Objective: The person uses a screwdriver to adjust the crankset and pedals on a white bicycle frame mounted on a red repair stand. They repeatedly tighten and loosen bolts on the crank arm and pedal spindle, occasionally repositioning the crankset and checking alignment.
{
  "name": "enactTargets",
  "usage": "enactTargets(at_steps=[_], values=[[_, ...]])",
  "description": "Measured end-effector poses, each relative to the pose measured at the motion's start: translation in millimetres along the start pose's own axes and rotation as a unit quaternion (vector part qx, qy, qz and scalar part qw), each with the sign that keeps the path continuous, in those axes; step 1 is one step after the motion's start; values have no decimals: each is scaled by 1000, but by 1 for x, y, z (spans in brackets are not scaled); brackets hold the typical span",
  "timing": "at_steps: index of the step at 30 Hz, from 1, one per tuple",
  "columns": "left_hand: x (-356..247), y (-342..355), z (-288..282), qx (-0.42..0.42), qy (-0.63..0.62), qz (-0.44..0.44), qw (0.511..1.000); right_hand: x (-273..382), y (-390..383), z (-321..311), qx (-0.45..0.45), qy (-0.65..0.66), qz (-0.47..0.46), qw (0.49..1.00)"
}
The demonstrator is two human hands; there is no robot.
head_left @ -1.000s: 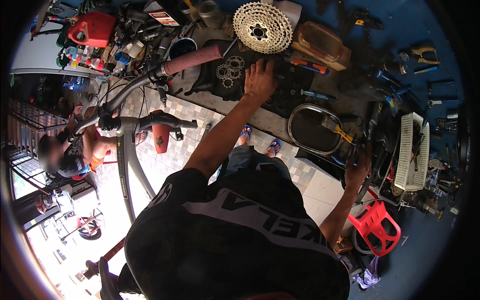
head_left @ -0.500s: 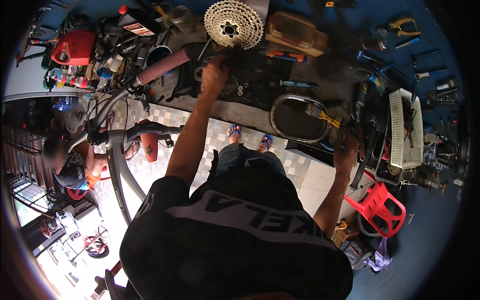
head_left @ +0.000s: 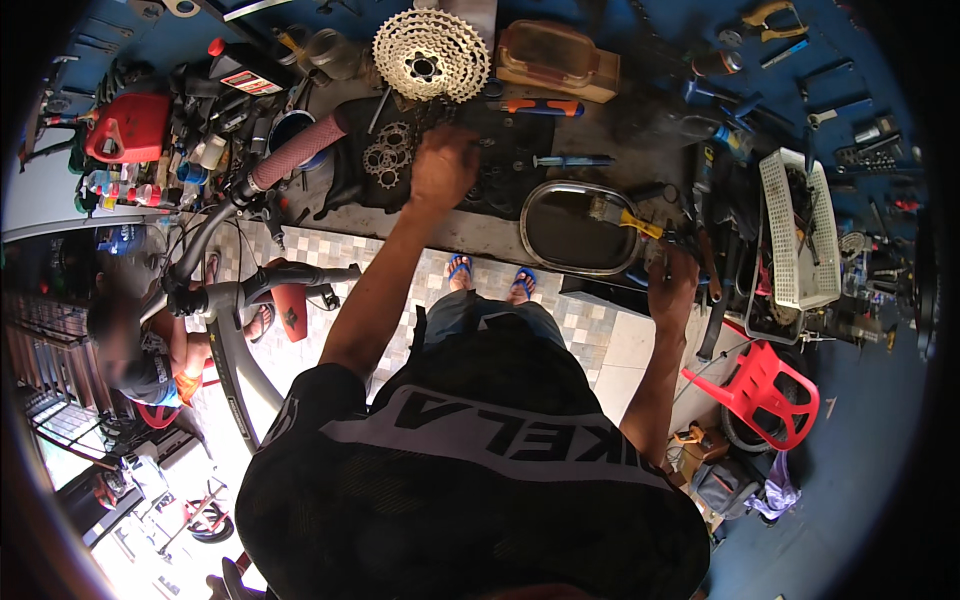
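My left hand (head_left: pixel 445 168) is over the black mat (head_left: pixel 350 115), its fingers smeared by motion; whether they hold anything is hidden. Beside it on the mat lie thin toothed metal rings (head_left: pixel 388 155) and several small dark parts. A large pale bicycle cassette (head_left: pixel 430 58) lies just beyond the mat. My right hand (head_left: pixel 673 282) is at the right end of an oval metal tray (head_left: pixel 533 262) holding dark liquid. Its fingers are curled together, and what is in them I cannot make out. A paintbrush with a yellow handle (head_left: pixel 640 224) rests across the tray's rim, close to those fingers.
An orange-and-blue handled tool (head_left: pixel 543 107), a blue pen-like tool (head_left: pixel 574 161) and a brown lidded box (head_left: pixel 560 65) lie on the bench. A bicycle handlebar grip (head_left: pixel 300 150) juts in at left. A white basket (head_left: pixel 797 235) stands at right; a person (head_left: pixel 150 350) sits at left.
My left hand has moved right across the mat, uncovering the toothed rings. My right hand has come nearer the tray and brush handle. The whole view has shifted slightly.
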State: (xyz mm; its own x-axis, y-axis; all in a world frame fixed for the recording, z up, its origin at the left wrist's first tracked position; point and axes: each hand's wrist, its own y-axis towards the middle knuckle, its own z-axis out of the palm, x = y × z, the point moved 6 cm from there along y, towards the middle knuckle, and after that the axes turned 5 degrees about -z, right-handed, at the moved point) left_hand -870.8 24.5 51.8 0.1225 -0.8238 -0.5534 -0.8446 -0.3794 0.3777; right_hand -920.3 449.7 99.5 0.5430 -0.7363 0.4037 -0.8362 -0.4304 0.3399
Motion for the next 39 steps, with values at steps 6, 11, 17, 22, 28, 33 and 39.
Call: enactTargets(at_steps=[6,11,17,22,28,33,39], values=[[-38,-2,48,109,29,-41,993,6,-3,1,2,-7,8,1000],[-33,7,56,137,91,-19,986,5,-10,-1,1,-16,16,1000],[-17,13,54,98,87,-42,991,6,-12,-3,3,-11,32,999],[-15,18,33,20,64,-30,997,1,-12,-3,0,-3,35,999],[41,18,-19,-36,152,-121,980,-11,-19,-6,-7,-3,70,998],[65,14,-17,11,160,-163,974,-16,-21,-15,-27,-19,71,997],[49,10,-2,42,138,-144,979,-32,-20,-38,-79,-55,56,994]])
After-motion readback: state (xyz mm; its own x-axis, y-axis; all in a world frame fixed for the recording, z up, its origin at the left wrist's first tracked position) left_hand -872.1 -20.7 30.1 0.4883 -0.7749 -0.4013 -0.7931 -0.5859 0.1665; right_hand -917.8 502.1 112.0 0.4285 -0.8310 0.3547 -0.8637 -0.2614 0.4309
